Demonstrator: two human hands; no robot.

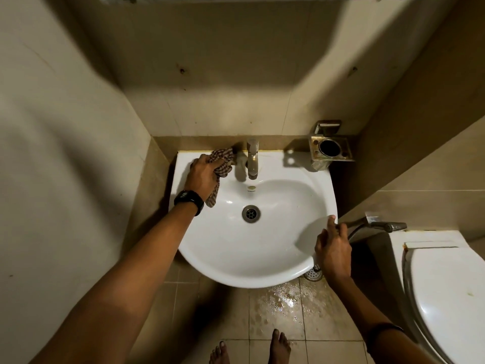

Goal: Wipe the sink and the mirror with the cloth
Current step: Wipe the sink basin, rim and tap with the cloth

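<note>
- Checked brown-and-cream cloth [221,164], bunched up, one tail hanging down into the bowl.
- Left hand [203,173] closed tight round that cloth, pressing it on the back left ledge of the sink [273,269], just left of the tap [252,158].
- Black watch [189,200] on the left wrist.
- Right hand [333,249] resting on the sink's right rim, fingers loosely curled over the edge, thumb tip on the white surface, holding nothing.
- White sink, glossy, drain [251,213] in the middle of the bowl.
- Metal holder [330,149] on the wall at the back right corner.
- Toilet [446,298] to the right, wet floor tiles [283,306] below, two bare feet [280,348] at the bottom edge.
</note>
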